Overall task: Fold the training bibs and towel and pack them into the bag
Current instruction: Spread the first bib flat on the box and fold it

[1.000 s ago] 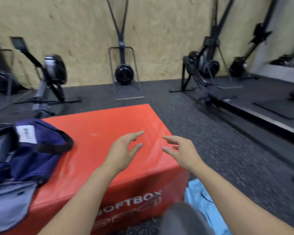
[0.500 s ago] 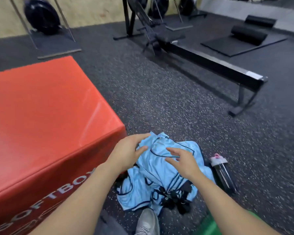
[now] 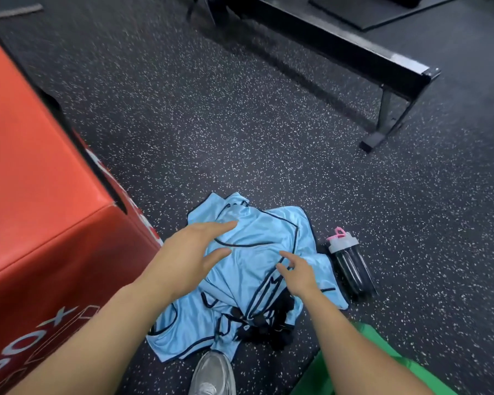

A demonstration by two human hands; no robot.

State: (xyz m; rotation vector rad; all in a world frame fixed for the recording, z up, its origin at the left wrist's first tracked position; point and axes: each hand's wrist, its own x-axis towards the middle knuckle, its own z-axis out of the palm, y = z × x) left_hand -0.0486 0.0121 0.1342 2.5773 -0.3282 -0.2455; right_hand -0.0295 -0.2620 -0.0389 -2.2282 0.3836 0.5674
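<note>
Floor [image 3: 240,124] bibs [image 3: 257,252]; both hands' grips spread, empty.

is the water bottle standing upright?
No, the dark shaker bottle with the pink-looped grey lid lies on its side on the speckled floor, beside the light blue bibs.

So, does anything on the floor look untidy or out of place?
Yes. The light blue bibs lie crumpled in a heap on the floor beside the red soft box, unfolded. A shaker bottle lies on its side next to them.
</note>
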